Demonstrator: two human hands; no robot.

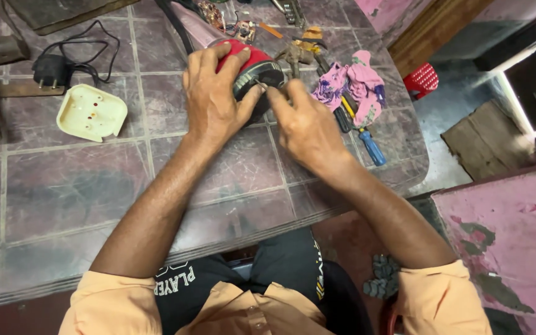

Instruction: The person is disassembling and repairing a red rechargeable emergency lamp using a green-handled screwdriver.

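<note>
Your left hand is draped over the rounded red and black plastic appliance housing, which is sitting near the far edge of the pink tiled surface. Your right hand is meeting it at the housing's near rim, with the fingers pressed together, pinching a small thin metal piece that is too small to identify.

Risk, as a judgement: the pinched piece is sitting on a curved edge, so it may be slipping off if the housing rocks under your left palm.

Your left fingers are curled over the red top and gripping it; the housing lies under them and just ahead of your right fingertips.

A blue-handled screwdriver and a pink crumpled cloth are lying toward the right edge; a cream square plastic plate and a black plug adapter with cord are lying toward the far left corner.
</note>
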